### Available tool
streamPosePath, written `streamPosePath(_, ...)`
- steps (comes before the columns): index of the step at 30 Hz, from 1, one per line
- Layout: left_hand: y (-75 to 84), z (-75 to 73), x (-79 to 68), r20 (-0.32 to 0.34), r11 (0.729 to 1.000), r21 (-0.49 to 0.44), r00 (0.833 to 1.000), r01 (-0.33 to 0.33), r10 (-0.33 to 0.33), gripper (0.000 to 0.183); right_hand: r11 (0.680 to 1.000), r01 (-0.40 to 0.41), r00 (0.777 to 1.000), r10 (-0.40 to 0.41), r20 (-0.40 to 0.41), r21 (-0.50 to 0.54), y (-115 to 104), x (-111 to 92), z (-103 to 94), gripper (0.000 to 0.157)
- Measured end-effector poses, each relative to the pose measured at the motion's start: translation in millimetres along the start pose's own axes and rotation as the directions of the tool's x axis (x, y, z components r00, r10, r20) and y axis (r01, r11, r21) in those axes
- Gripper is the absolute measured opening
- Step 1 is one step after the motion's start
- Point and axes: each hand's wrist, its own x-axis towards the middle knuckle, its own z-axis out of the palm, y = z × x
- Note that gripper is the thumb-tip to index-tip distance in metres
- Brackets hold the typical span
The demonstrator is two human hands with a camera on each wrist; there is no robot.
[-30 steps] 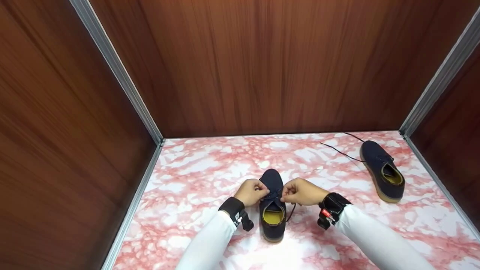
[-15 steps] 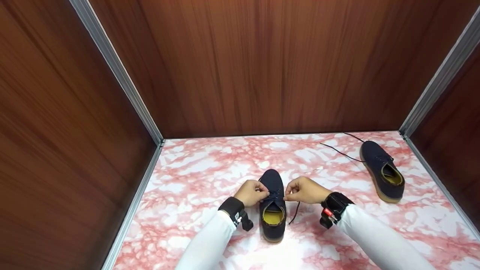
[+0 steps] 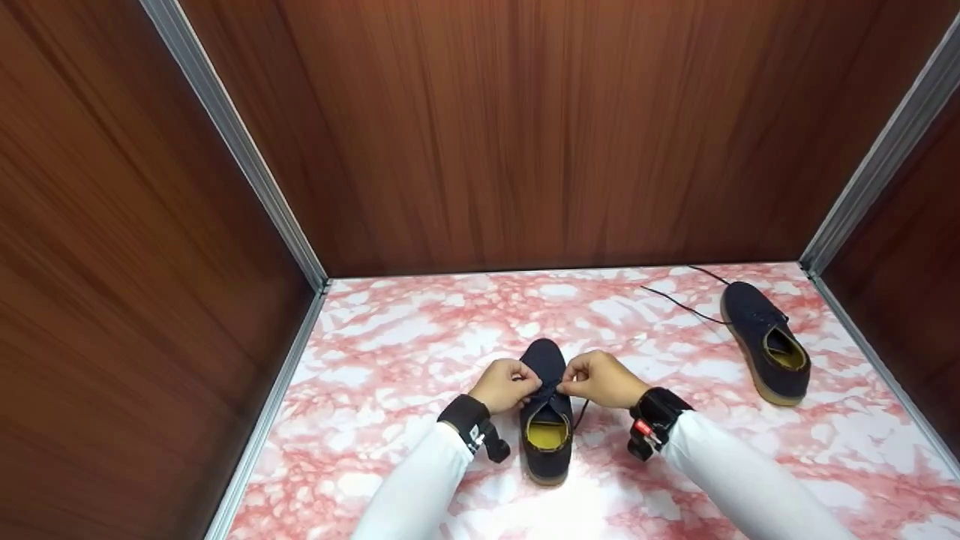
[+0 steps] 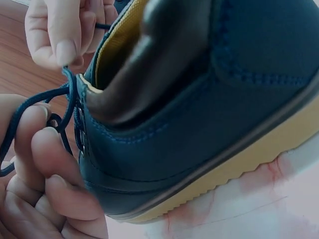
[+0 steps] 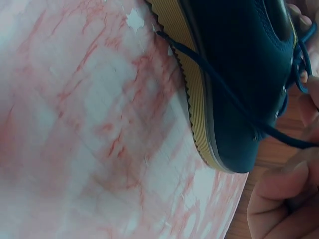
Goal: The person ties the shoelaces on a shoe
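Observation:
A dark navy lace-up shoe [image 3: 543, 358] with a yellow lining stands upright, its toe pointing away from me. My left hand [image 3: 504, 385] is at the left of its lacing, thumb and fingers pinching the looped shoelace [image 4: 49, 94]. From the other side my right hand [image 3: 602, 379] pinches the lace between thumb and forefinger, close to the left fingertips. In the right wrist view a free lace end [image 5: 218, 79] runs from the right fingers back along the shoe's side. The knot area is partly covered by fingers.
A second navy shoe [image 3: 750, 311] stands at the right, its loose laces [image 3: 679, 304] spread leftward. Brown wood-grain panels [image 3: 480, 135] with metal corner rails enclose the red-and-white marbled surface [image 3: 390, 322] at the back and sides.
My right hand drew slightly rightward off the shoe, then came back left to the lacing. The loose lace end swung with it. My left hand has hardly moved.

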Motion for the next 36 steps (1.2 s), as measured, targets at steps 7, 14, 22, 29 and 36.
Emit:
streamPosePath(7,0.4,1.9,-1.2,0.001,1.000,-0.020,1.000,-0.010,0.010,0.014,0.999,-0.023,0.998,0.022,-0.063,-0.023,-3,4,8.8,0.021)
streamPosePath(14,-1.9,2.8,-2.2,-0.003,0.999,-0.031,1.000,-0.022,0.022,0.014,0.998,-0.063,0.996,0.062,-0.072,-0.016,-4,5,14.1,0.018)
streamPosePath(22,-3.8,2.3,-3.6,-0.010,0.998,-0.032,0.999,-0.049,0.049,0.013,0.999,-0.017,0.997,0.019,-0.068,0.034,-1,6,21.2,0.003)
streamPosePath(29,-5.0,1.9,-5.8,0.000,0.998,-0.039,0.998,-0.056,0.056,0.012,1.000,-0.018,0.997,0.017,-0.079,-0.015,-2,5,23.3,0.012)
streamPosePath(36,-7.2,1.1,-7.5,0.017,0.998,-0.043,0.999,-0.038,0.039,0.011,0.997,-0.016,0.996,0.009,-0.091,-0.070,-1,5,25.0,0.017)
